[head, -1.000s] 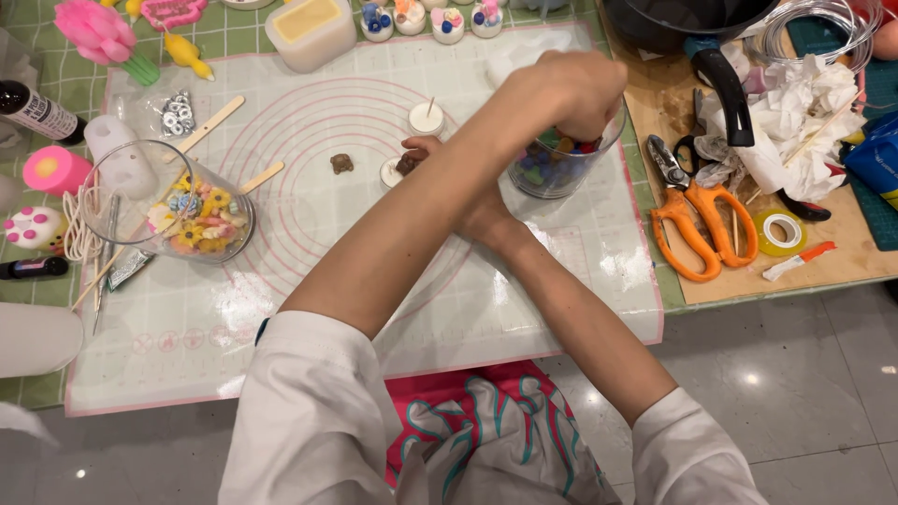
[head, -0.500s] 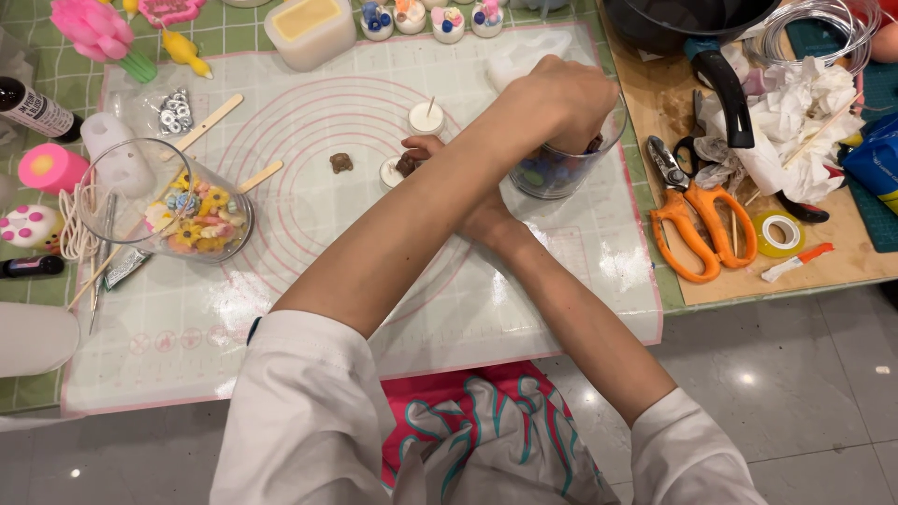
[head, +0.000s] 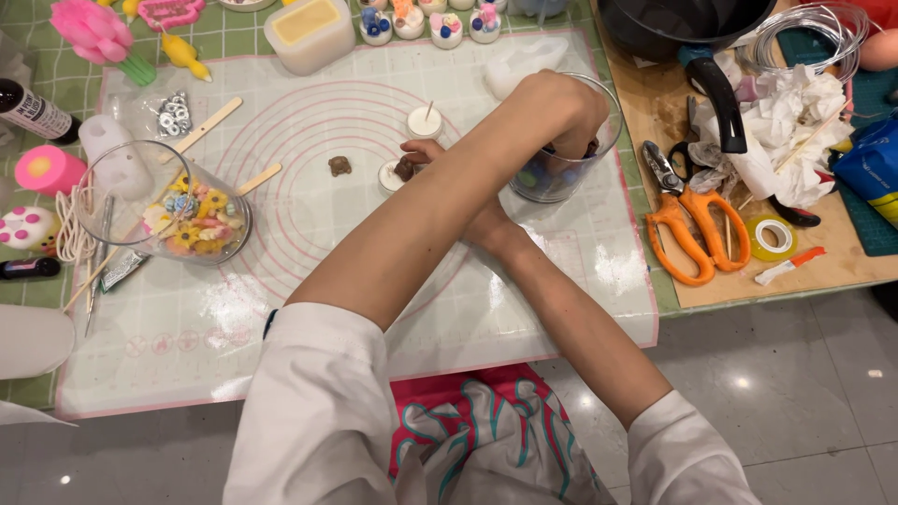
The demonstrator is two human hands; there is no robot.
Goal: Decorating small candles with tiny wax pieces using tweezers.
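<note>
Head view looking down, and nearest me the two forearms cross over the pink-lined silicone mat (head: pixel 281 309). My right hand (head: pixel 440 178) sits under the left arm, fingertips pinched on a small brown piece at a little white candle cup (head: pixel 391 175). Beyond it, my left hand (head: pixel 558 110) is plunged into the glass cup of coloured bits (head: pixel 561 168), fingers curled inside; I can't tell what they grip. The risk I see: lifting out, the knuckles could catch the rim and tip the glass toward the orange scissors (head: pixel 697 229).
</note>
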